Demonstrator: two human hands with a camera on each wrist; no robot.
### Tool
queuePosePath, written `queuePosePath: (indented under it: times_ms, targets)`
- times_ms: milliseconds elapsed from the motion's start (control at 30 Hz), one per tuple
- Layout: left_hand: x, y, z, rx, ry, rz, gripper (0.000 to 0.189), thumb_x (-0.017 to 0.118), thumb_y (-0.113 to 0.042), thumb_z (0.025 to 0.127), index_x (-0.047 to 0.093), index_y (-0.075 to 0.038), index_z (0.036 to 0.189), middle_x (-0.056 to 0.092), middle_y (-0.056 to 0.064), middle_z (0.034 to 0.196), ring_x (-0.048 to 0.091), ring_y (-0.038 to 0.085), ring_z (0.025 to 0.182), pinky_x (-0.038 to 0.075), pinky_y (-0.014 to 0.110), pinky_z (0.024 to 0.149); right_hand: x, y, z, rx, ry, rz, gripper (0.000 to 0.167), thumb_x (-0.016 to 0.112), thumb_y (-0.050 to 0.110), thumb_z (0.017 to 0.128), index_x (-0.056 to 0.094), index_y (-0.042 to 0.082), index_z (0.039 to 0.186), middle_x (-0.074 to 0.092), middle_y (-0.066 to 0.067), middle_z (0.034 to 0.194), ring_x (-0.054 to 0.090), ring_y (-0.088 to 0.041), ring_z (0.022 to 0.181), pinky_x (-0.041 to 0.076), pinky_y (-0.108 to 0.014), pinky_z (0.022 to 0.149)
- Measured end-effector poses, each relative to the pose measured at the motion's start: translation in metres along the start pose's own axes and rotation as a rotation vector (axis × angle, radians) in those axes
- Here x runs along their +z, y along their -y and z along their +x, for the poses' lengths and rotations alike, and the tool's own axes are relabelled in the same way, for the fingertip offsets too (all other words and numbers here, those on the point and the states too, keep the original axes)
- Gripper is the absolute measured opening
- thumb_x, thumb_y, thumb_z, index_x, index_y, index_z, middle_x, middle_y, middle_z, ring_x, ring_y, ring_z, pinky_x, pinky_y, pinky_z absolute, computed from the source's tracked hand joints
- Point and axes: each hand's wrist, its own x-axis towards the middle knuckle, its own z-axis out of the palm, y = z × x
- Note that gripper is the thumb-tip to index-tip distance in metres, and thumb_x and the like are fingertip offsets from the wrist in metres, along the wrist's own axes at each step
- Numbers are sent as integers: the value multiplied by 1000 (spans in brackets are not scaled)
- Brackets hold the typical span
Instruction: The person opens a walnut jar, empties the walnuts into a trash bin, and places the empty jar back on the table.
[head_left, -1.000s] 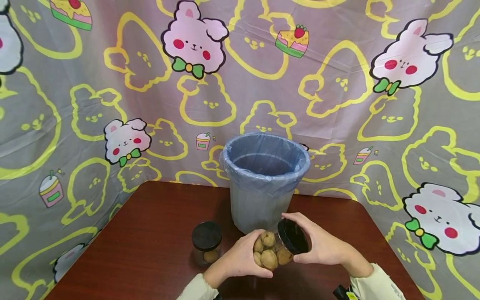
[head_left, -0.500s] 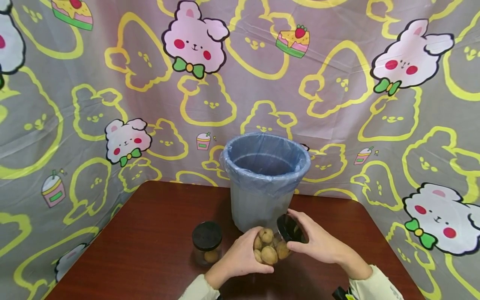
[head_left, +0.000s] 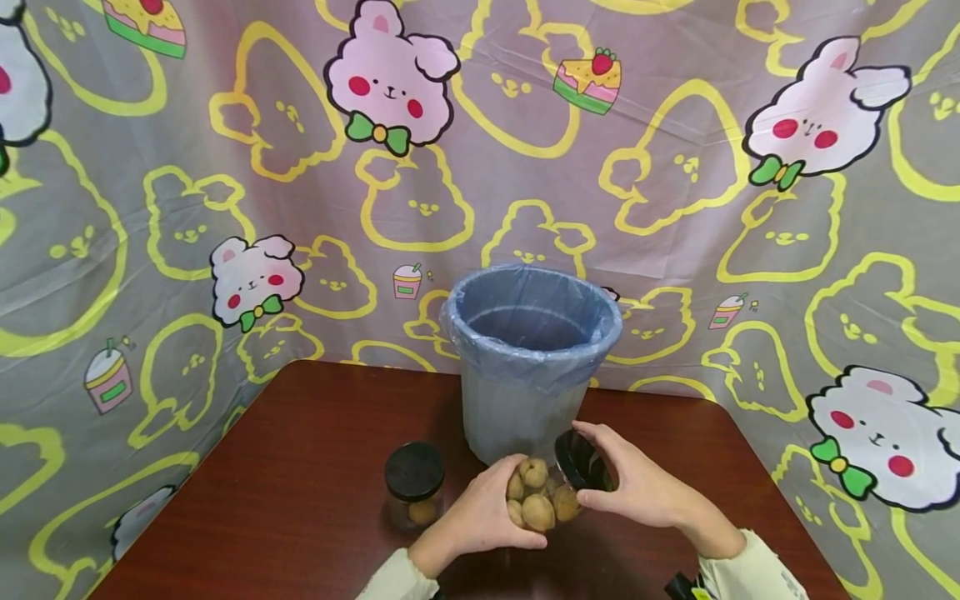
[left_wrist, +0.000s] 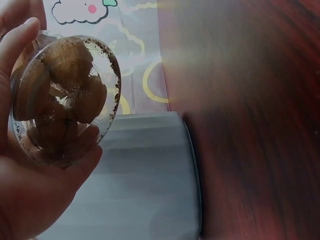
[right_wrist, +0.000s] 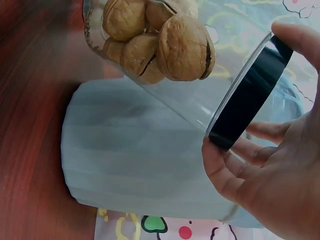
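A clear jar (right_wrist: pixel 192 102) lies tilted on its side above the table, with several walnuts (right_wrist: pixel 182 47) gathered toward its base. My left hand (head_left: pixel 483 512) grips the jar around its base end; the left wrist view looks at the round bottom, with brown crumbs along the edge. At the other end, my right hand (head_left: pixel 637 487) holds the black lid (right_wrist: pixel 252 92) by its rim, thumb and fingers on opposite sides. The lid sits across the jar's mouth. A second jar (head_left: pixel 401 508) with a black lid stands upright to the left, a walnut visible inside.
Just behind the hands stands a grey bin (head_left: pixel 517 412) lined with a blue plastic bag (head_left: pixel 536 367). The reddish-brown table (head_left: pixel 322 442) reaches back to a patterned cloth (head_left: pixel 300 167) hanging behind and at both sides.
The right hand has turned around the lid and shifted slightly left, its thumb now nearer the jar. The left hand and its jar have hardly moved. The second jar stays put.
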Motion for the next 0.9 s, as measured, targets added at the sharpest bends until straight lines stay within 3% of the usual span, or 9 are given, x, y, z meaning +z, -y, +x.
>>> queuePosePath:
  times_ms: [233, 467, 733, 900]
  targets:
    - [-2, 1, -1, 7, 31, -26, 88, 86, -45, 60, 42, -18, 132, 52, -7, 118, 52, 6, 99, 46, 27, 83, 0, 0, 0, -90, -6, -16, 81, 78, 35, 76, 36, 15, 141, 43, 7, 132, 44, -15, 121, 40, -40, 98]
    - [-3, 2, 0, 15, 42, -33, 87, 87, -45, 60, 43, -20, 131, 52, -8, 116, 52, 5, 97, 46, 26, 82, -1, -4, 1, -207, -1, 1, 81, 80, 27, 73, 36, 20, 140, 43, 7, 131, 46, -16, 117, 41, -37, 96]
    - [-3, 3, 0, 35, 45, -29, 87, 86, -47, 60, 43, -21, 130, 53, -9, 114, 53, 4, 96, 46, 25, 81, -4, -3, -1, -221, 51, 21, 83, 78, 23, 74, 32, 22, 143, 40, 3, 135, 44, -17, 118, 40, -37, 96]
    - [0, 5, 0, 42, 40, -6, 87, 87, -44, 59, 43, -19, 130, 53, -9, 114, 53, 4, 97, 46, 25, 82, -3, -5, -2, -183, 60, 11, 84, 77, 28, 77, 29, 19, 146, 36, -2, 140, 39, -20, 125, 36, -32, 100]
